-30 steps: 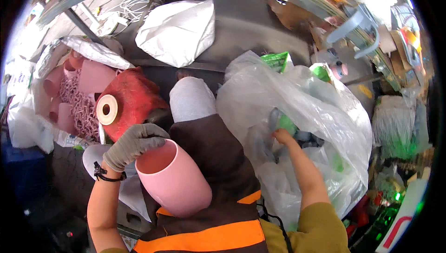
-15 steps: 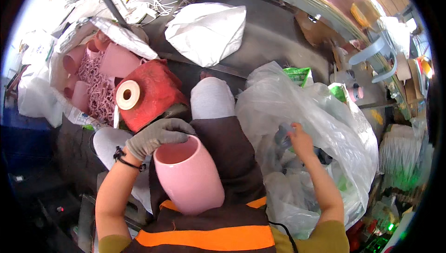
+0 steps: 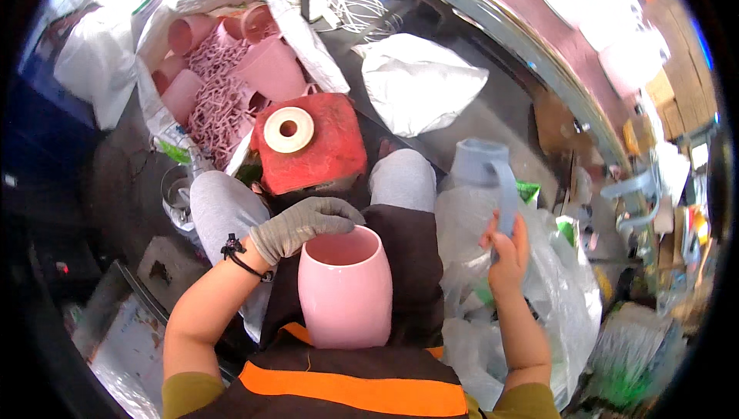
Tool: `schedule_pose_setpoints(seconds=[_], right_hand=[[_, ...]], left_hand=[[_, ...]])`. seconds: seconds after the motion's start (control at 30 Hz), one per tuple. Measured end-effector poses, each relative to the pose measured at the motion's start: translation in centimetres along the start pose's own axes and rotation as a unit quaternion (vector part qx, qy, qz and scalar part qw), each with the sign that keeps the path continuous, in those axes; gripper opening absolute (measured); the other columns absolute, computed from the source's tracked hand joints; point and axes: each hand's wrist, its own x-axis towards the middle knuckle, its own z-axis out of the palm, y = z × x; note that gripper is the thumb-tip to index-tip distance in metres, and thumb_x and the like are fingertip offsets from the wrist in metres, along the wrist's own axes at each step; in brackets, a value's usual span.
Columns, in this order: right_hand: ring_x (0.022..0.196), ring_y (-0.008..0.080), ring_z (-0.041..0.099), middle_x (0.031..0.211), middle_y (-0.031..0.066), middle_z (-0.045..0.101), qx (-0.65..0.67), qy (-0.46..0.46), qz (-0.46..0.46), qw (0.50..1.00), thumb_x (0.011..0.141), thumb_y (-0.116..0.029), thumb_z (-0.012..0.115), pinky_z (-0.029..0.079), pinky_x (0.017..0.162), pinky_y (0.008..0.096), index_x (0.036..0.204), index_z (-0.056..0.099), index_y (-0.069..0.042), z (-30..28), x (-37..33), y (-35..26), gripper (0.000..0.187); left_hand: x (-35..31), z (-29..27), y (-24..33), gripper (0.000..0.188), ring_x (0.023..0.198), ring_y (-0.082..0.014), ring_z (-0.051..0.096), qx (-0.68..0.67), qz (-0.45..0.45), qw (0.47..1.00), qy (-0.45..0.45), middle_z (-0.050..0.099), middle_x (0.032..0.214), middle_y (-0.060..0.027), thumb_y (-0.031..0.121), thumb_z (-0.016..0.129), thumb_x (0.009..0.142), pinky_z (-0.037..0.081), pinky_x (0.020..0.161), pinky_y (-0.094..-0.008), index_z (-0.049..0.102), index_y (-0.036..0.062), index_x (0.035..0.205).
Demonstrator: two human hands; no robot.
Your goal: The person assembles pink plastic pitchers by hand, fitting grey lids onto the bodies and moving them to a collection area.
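A glossy pink barrel-shaped plastic container stands on my lap, its wide mouth facing up. My left hand, in a grey glove, grips the far left part of its rim, fingers closed over the edge. Up and to the right, my bare right hand holds a blue-grey plastic handle piece by its long grip. A collar-like end of this piece points up and left, slightly blurred. Below that hand lies a large clear plastic bag, whose contents are partly hidden.
Ahead of my knees sits a red block with a cream ring on its top. A white sack at the far left holds pink containers and small pink pieces. Another white bag lies beyond. A bench edge crosses the upper right.
My right hand has lifted the blue-grey handle piece up out of the clear bag. The left hand keeps its grip on the pink container, which sits more upright. The view has turned left.
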Motion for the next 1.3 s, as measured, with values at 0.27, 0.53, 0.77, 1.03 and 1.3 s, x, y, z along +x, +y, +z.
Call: schedule_pose_setpoints(seconds=[0.27, 0.53, 0.77, 1.03, 1.3], right_hand=[[0.077, 0.0097, 0.053, 0.092, 0.0021, 0.055, -0.15, -0.049, -0.052, 0.986, 0.086, -0.008, 0.061, 0.044, 0.069, 0.0248, 0.13, 0.046, -0.004, 6.6, 1.5, -2.5, 0.047], [0.053, 0.0042, 0.035, 0.07, -0.0046, 0.04, 0.036, -0.108, 0.174, 0.978, 0.099, -0.027, 0.053, 0.028, 0.045, 0.0199, 0.126, 0.054, -0.007, 5.9, 2.4, -3.0, 0.033], [0.053, 0.003, 0.034, 0.067, -0.0071, 0.036, 0.023, -0.183, 0.282, 0.941, 0.097, -0.028, 0.055, 0.027, 0.045, 0.0197, 0.124, 0.056, -0.007, 8.9, 2.5, -2.1, 0.034], [0.047, 0.0009, 0.033, 0.063, -0.0084, 0.04, -0.054, -0.203, 0.203, 0.956, 0.096, -0.028, 0.058, 0.026, 0.041, 0.0187, 0.122, 0.059, -0.008, 8.8, 2.8, -1.5, 0.033], [0.047, -0.0001, 0.036, 0.064, -0.008, 0.046, -0.119, -0.205, 0.173, 0.956, 0.096, -0.026, 0.058, 0.025, 0.041, 0.0183, 0.118, 0.061, -0.008, 8.7, 2.4, -1.5, 0.029]], left_hand=[[0.2, -0.7, -4.6, 0.038, 0.112, -0.0181, 0.057, 0.088, 0.251, 0.964, -0.007, 0.062, 0.118, -0.0111, 0.029, 0.048, 0.099, 0.044, 0.097, -0.0328, 0.058, -0.0008, 0.12], [1.2, 0.3, -4.4, 0.061, 0.107, -0.0244, 0.061, -0.429, 0.072, 0.9, -0.022, 0.061, 0.118, -0.0179, 0.052, 0.043, 0.097, 0.048, 0.094, -0.0381, 0.043, 0.004, 0.134], [1.1, 0.4, -4.3, 0.064, 0.103, -0.0218, 0.062, -0.504, 0.023, 0.863, 0.009, 0.063, 0.116, -0.0139, 0.059, 0.049, 0.091, 0.048, 0.095, -0.0359, 0.052, 0.0079, 0.13], [0.9, 2.3, -2.6, 0.073, 0.107, -0.0228, 0.061, -0.419, 0.081, 0.899, 0.099, 0.062, 0.12, -0.0143, 0.064, 0.045, 0.091, 0.045, 0.099, -0.0373, 0.051, 0.0041, 0.131], [1.3, 1.5, -5.0, 0.078, 0.107, -0.0177, 0.059, -0.432, 0.054, 0.898, 0.06, 0.062, 0.119, -0.011, 0.067, 0.047, 0.088, 0.045, 0.098, -0.0313, 0.052, -0.001, 0.127]])
